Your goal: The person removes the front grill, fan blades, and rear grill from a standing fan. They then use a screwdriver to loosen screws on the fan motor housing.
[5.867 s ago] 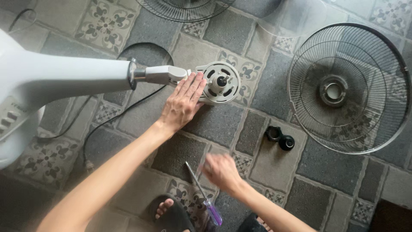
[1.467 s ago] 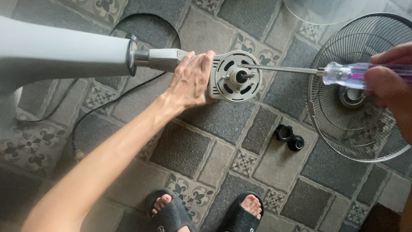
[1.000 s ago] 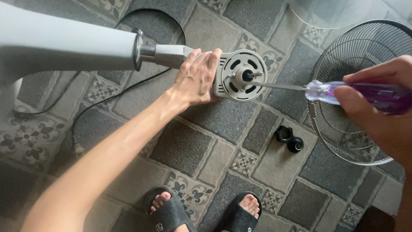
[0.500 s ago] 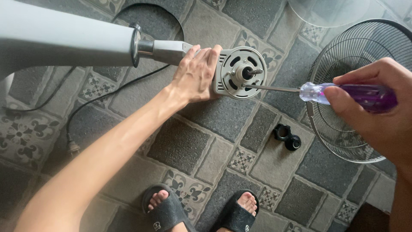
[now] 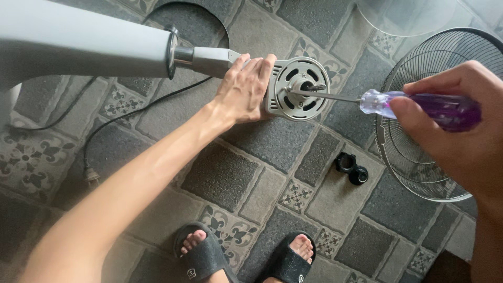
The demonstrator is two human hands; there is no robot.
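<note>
A white standing fan lies on its side; its pole (image 5: 84, 47) runs in from the left to the round grey motor housing (image 5: 299, 95) with a metal shaft at its centre. My left hand (image 5: 243, 91) grips the housing from the left side. My right hand (image 5: 456, 139) holds a screwdriver (image 5: 419, 105) with a clear purple handle. Its thin metal shank reaches left, and the tip touches the housing face just left of the shaft.
A wire fan grille (image 5: 440, 110) lies on the patterned tiles at the right, under my right hand. Two black plastic nuts (image 5: 351, 169) sit on the floor below the motor. A black power cord (image 5: 112, 131) loops at the left. My feet in black sandals (image 5: 246, 257) are at the bottom.
My right hand picked the screwdriver up from the floor and brought it to the motor face. In the last second the tip has shifted left across the housing. My left hand kept its grip.
</note>
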